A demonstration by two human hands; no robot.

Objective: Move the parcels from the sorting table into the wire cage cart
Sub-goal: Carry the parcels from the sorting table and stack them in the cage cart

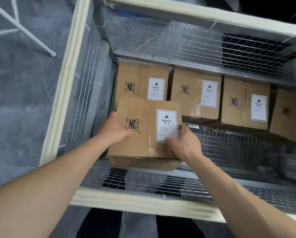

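- Wire cage cart (64, 93): left rail at far left; load kept just inside it, likely so the corner is filled first.
- Left hand (114, 127): curled round left edge of held parcel (140, 143); weight braced from that side.
- Held parcel: low inside cart, label (167, 125) up, marked HEAVY, hence 2-handed hold. Contact with mesh floor (229, 145) cannot be told.
- Right hand (181, 143): right edge gripped, thumb laid on label.
- Stacked parcels (193, 93): 4 lined along far wall, labels up; 2nd row judged to be started in front.
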